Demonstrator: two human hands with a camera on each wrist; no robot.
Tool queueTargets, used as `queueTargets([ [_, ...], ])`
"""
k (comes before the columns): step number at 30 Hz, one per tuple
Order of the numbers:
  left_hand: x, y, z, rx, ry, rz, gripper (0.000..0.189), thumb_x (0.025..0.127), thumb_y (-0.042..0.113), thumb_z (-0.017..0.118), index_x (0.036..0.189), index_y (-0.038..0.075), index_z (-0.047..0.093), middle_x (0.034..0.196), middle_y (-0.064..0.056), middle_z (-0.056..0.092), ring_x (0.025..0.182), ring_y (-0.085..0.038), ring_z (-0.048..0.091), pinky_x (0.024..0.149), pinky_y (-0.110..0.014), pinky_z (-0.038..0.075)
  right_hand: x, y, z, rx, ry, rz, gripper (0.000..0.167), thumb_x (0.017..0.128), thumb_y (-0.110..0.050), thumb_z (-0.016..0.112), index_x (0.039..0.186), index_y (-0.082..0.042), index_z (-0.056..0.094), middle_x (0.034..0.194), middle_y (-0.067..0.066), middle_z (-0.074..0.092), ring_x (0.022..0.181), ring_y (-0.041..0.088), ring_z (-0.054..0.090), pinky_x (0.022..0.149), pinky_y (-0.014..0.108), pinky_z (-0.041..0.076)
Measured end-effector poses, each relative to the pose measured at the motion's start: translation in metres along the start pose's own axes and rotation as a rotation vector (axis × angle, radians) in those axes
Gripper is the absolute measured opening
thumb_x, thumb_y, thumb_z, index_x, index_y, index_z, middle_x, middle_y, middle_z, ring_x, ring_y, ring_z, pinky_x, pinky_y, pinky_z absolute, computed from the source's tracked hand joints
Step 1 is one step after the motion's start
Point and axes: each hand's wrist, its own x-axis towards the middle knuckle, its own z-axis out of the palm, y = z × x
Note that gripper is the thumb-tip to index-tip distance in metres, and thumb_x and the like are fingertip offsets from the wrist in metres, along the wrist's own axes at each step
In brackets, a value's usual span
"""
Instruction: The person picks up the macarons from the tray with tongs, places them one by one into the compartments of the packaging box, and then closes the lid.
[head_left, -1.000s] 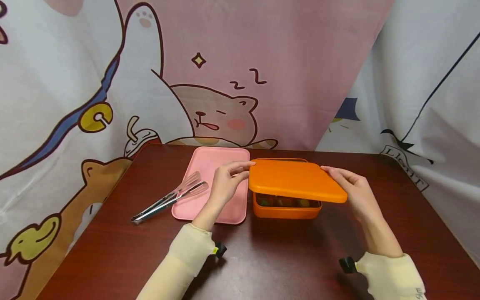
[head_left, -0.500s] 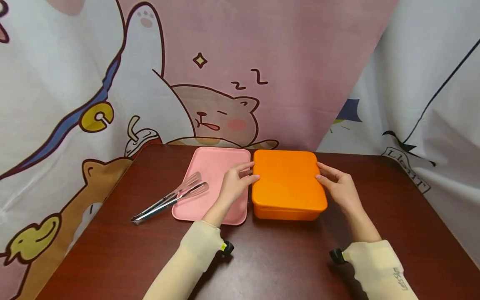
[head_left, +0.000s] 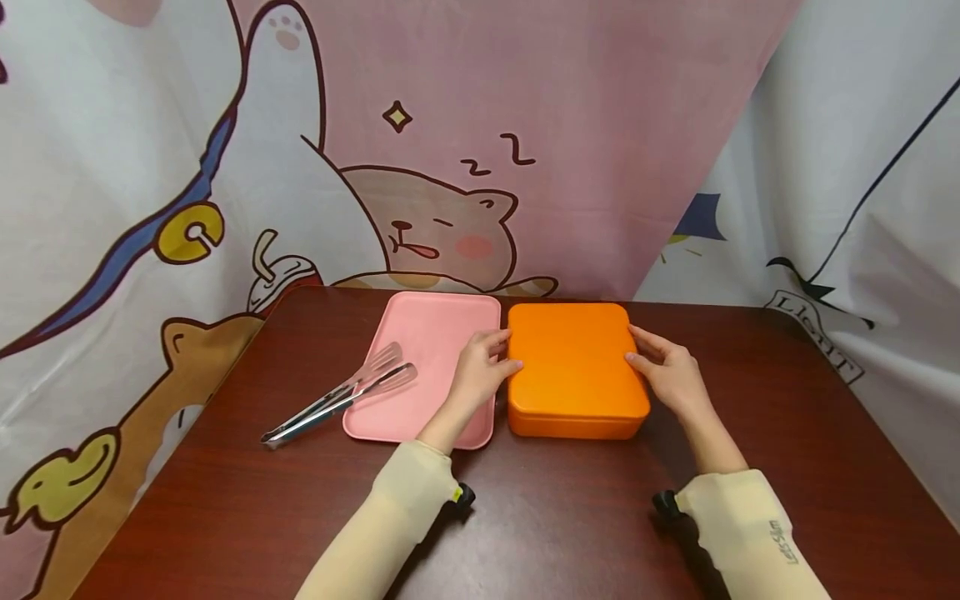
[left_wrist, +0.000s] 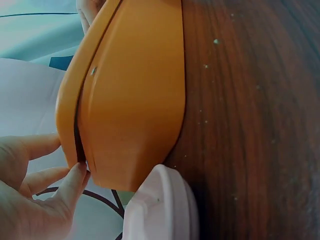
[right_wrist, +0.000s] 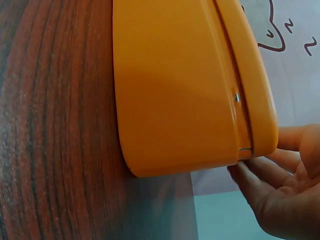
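An orange box (head_left: 577,427) stands on the table with its matching orange lid (head_left: 573,358) lying over the top. At the lid's left edge, my left hand (head_left: 477,367) pinches the rim, thumb on top. My right hand (head_left: 672,377) grips the opposite edge, its thumb on the lid's upper face. In the left wrist view a dark gap shows between lid (left_wrist: 69,110) and box wall (left_wrist: 135,95) near my fingertips (left_wrist: 75,175). From the right wrist, fingers reach under the overhanging lid (right_wrist: 260,95). The inside of the box is hidden.
Left of the box lies a pink tray (head_left: 431,321), close beside it. Metal tongs with pale, slotted ends (head_left: 330,407) rest across the tray's left rim. A printed cartoon curtain (head_left: 570,150) hangs behind the dark wooden table (head_left: 570,533).
The lid, tilted with its right side off the box a second ago, has come down level over it, hiding the contents. My right hand has moved left with it; the left has shifted slightly right.
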Motion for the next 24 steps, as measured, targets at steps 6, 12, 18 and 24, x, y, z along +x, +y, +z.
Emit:
queueTargets([
  [6, -0.001, 0.0, 0.001, 0.047, -0.007, -0.008, 0.053, 0.086, 0.003, 0.075, 0.135, -0.006, 0.057, 0.136, -0.024, 0.052, 0.127, -0.036, 0.057, 0.102, -0.045, 0.049, 0.003, 0.006, 0.001, -0.027, -0.017, 0.012, 0.055, 0.102, -0.027, 0.057, 0.153, -0.014, 0.04, 0.149, 0.023, 0.048, 0.141, 0.045, 0.039, 0.112, 0.06, 0.033],
  [12, -0.002, -0.002, 0.002, 0.065, -0.014, -0.015, 0.053, 0.086, 0.004, 0.076, 0.135, -0.007, 0.057, 0.137, -0.024, 0.052, 0.125, -0.036, 0.057, 0.1, -0.044, 0.051, 0.004, 0.009, 0.002, -0.061, -0.031, 0.009, 0.056, 0.102, -0.03, 0.056, 0.153, -0.015, 0.039, 0.15, 0.023, 0.046, 0.139, 0.046, 0.041, 0.111, 0.062, 0.032],
  [18, 0.0, -0.005, 0.002, 0.103, -0.026, 0.004, 0.054, 0.086, 0.005, 0.075, 0.135, -0.007, 0.057, 0.137, -0.024, 0.052, 0.125, -0.036, 0.057, 0.1, -0.044, 0.051, 0.005, 0.013, 0.004, -0.137, -0.066, 0.0, 0.056, 0.104, -0.033, 0.052, 0.154, -0.015, 0.037, 0.153, 0.027, 0.04, 0.138, 0.05, 0.038, 0.111, 0.066, 0.03],
  [24, 0.002, -0.007, 0.0, 0.16, -0.062, 0.005, 0.055, 0.087, 0.01, 0.076, 0.137, -0.005, 0.056, 0.137, -0.022, 0.053, 0.122, -0.036, 0.059, 0.101, -0.045, 0.051, 0.007, 0.014, 0.005, -0.187, -0.086, -0.008, 0.056, 0.104, -0.032, 0.052, 0.154, -0.013, 0.036, 0.151, 0.032, 0.038, 0.137, 0.053, 0.037, 0.11, 0.067, 0.029],
])
